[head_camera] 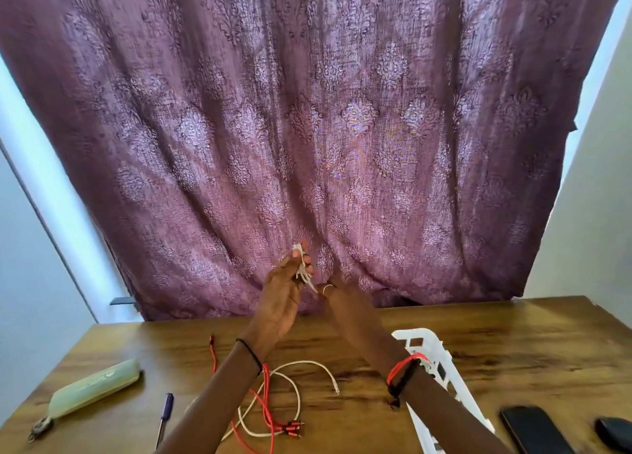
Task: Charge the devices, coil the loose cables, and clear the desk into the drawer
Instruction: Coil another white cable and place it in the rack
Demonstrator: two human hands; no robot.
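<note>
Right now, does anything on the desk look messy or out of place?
Yes: a red cable and a white cable lie tangled in loose loops on the desk, between the forearms. The left hand holds a small white bundle raised above it, the right hand pinching its tail. Nothing looks spilled or broken.

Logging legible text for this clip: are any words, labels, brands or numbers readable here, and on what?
No text can be read in this frame.
Pale green case: faint white print on its top, too blurred to read.
Pen and black phone: no marking shows.
</note>
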